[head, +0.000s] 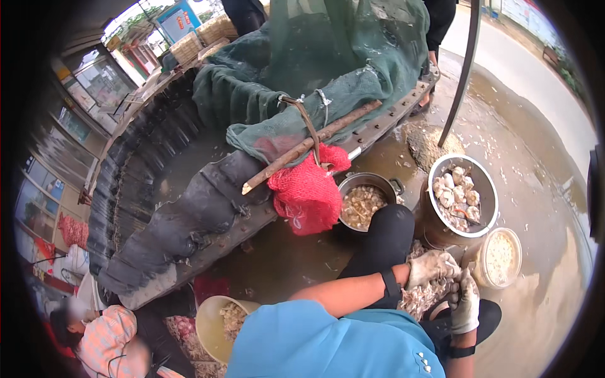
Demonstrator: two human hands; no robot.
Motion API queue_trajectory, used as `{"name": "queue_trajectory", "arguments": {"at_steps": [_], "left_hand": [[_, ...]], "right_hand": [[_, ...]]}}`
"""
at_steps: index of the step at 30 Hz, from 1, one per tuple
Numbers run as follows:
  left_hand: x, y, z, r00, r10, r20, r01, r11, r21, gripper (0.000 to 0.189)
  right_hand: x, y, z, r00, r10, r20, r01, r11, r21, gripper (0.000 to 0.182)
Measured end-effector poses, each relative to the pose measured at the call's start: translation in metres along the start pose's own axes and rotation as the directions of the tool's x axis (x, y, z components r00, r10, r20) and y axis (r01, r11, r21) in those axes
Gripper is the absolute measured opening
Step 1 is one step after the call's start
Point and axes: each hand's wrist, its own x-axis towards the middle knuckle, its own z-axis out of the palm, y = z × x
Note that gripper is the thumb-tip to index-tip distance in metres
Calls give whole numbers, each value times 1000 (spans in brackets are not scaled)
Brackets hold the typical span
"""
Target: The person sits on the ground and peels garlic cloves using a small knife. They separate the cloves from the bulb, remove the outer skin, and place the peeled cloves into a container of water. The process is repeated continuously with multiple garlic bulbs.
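My left hand (432,269) and my right hand (465,302), both in whitish work gloves, meet above my lap with fingertips pinched close together. Whatever is between the fingers is too small and hidden to make out. Below them lies a heap of papery garlic skins (420,298). Beyond the hands stands a metal bucket (431,231) of whole garlic bulbs (457,193), with a thin orange-handled tool (465,216) lying among them. Beside it, a clear plastic tub (483,269) holds peeled garlic cloves (500,259).
A metal pot (394,191) of cloves in liquid sits past my knee. A long tank (189,222) draped with green netting (302,113) runs alongside; a red mesh bag (307,198) hangs from a wooden stick (312,144). A cream bucket (212,326) and a seated person (108,340) are at lower left.
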Motion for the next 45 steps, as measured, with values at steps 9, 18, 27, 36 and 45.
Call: {"name": "queue_trajectory", "arguments": {"at_steps": [9,18,27,36,45], "left_hand": [[-7,48,-31,884,-446,139,431,662,-614,66],[-5,60,-20,848,-478,229,524,689,-501,56],[3,64,-18,864,-450,228,504,762,-407,57],[12,67,-22,849,-455,267,519,812,-267,52],[14,65,-22,790,-534,302,613,709,-350,53]], "right_hand": [[-27,-18,-1,997,19,68,-5,978,-206,37],[-44,-8,-13,994,-37,104,69,943,-326,32],[-43,4,-26,992,-76,102,115,876,-467,42],[-47,-8,-22,995,0,99,43,901,-433,34],[-40,-2,-26,980,-19,197,93,923,-374,34]]}}
